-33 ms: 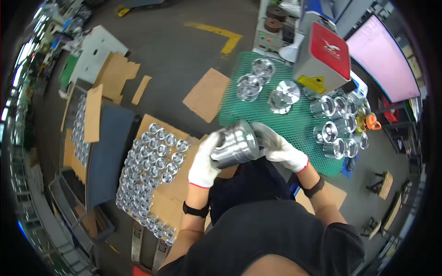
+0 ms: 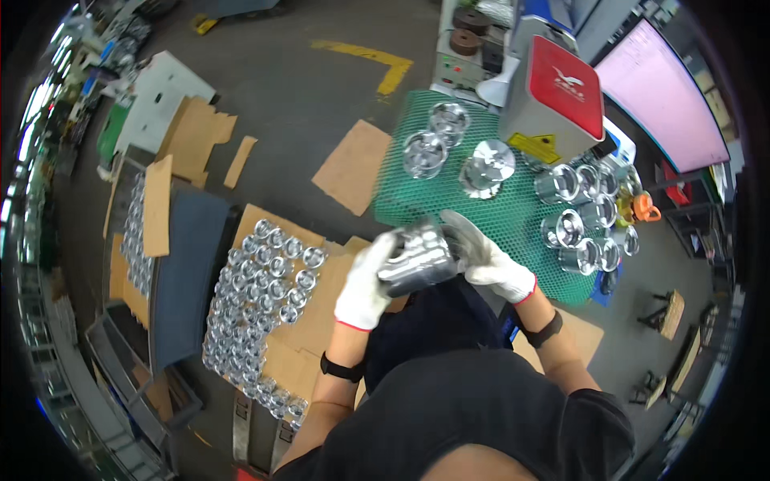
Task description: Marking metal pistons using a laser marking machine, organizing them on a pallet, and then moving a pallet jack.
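Note:
A shiny silver metal cylinder [image 2: 421, 256] is held in front of my body, lying on its side with bands around its wall. My left hand [image 2: 367, 282], in a white knit glove with a red cuff, is closed around its left end. At the other end is my right hand [image 2: 499, 271], gloved the same way. Its greyish fingers are blurred and bent over the cylinder's right rim. Just beyond, several similar metal cylinders [image 2: 425, 154] stand on a green mesh mat [image 2: 393, 192]. One of them has a shiny disc-like top [image 2: 492, 160].
More metal cylinders [image 2: 558, 184] crowd the mat's right side, beside a red-topped grey machine [image 2: 566, 88] and a screen [image 2: 664, 92]. On the left, cardboard [image 2: 293, 353] carries rows of small metal parts [image 2: 255, 293]. A dark grey cart panel [image 2: 191, 272] stands farther left.
The cylinder has turned slightly between my hands, and its left end sits a little lower. My right fingers have moved along its right rim. The whole view has shifted slightly.

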`<state>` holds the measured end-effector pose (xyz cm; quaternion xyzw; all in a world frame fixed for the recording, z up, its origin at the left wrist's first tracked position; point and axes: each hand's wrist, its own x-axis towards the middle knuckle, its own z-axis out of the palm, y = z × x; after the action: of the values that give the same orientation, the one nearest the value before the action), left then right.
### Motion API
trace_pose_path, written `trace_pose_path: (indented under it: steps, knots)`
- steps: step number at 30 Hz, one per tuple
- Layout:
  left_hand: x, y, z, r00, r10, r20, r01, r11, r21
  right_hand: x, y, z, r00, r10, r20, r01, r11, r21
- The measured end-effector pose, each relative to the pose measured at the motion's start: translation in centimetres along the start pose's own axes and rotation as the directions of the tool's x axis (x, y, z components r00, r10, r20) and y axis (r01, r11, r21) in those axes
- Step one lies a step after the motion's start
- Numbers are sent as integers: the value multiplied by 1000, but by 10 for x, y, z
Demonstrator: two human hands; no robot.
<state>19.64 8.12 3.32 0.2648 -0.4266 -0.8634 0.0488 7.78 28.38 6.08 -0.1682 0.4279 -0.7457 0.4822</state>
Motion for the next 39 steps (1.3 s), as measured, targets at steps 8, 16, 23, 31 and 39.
trace_pose_path:
  steps: [8, 16, 23, 31, 39]
  knots:
    - [112, -51, 106, 868, -337, 364, -365, 64, 929, -97, 61, -98, 575, 520, -632, -3, 773, 634]
    - [252, -104, 150, 596, 366, 715, -656, -292, 696, -136, 48, -114, 537, 442, -718, 8, 849, 529]
    - [224, -34, 129, 824, 400, 402, -565, 639, 522, -17, 16, -184, 577, -653, -490, -264, 419, -869]
    - [69, 29, 3, 989, 136, -55, -136, 991, 12, 89, -17, -157, 705, -466, -535, -628, -58, -776]
    - [-67, -48, -177, 873, -222, -434, 157, 971, -181, 85, -38, -148, 840, -461, -288, -418, -208, -884]
